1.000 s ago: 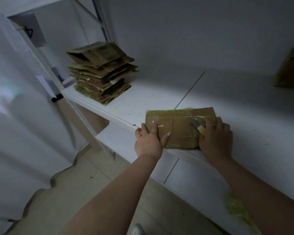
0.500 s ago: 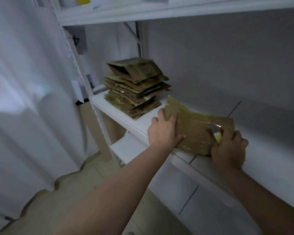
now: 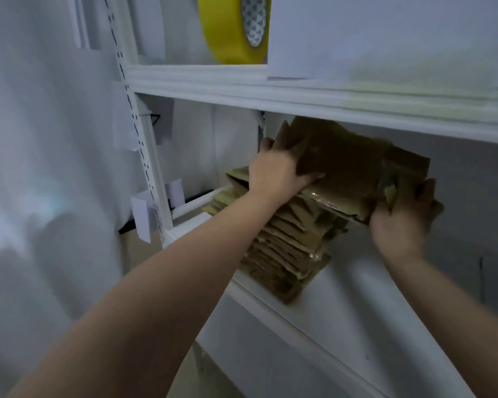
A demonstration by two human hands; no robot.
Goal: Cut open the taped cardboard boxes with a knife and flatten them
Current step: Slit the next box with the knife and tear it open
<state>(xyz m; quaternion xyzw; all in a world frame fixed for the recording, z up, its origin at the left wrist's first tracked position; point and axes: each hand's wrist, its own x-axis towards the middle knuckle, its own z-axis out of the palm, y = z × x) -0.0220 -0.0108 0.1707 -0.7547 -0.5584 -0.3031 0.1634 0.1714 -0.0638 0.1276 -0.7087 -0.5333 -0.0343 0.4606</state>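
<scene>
Nearest, the left hand [image 3: 279, 170] is clamping its grip on the left end of the flattened box [image 3: 345, 168], while the right hand [image 3: 403, 216] is closing around the right end with what looks like the knife [image 3: 388, 186] pinched against the cardboard. The box is hanging tilted just above the stack of flattened boxes [image 3: 288, 242] on the shelf [image 3: 342, 285]. The blade could be slipping toward the palm, or the leaning stack toppling if the box lands off-centre. Farther up, a yellow tape roll [image 3: 227, 27] is sitting on the upper shelf [image 3: 242, 81].

flattened taped box [image 3: 342, 165], above cardboard stack [image 3: 288, 242]
</scene>
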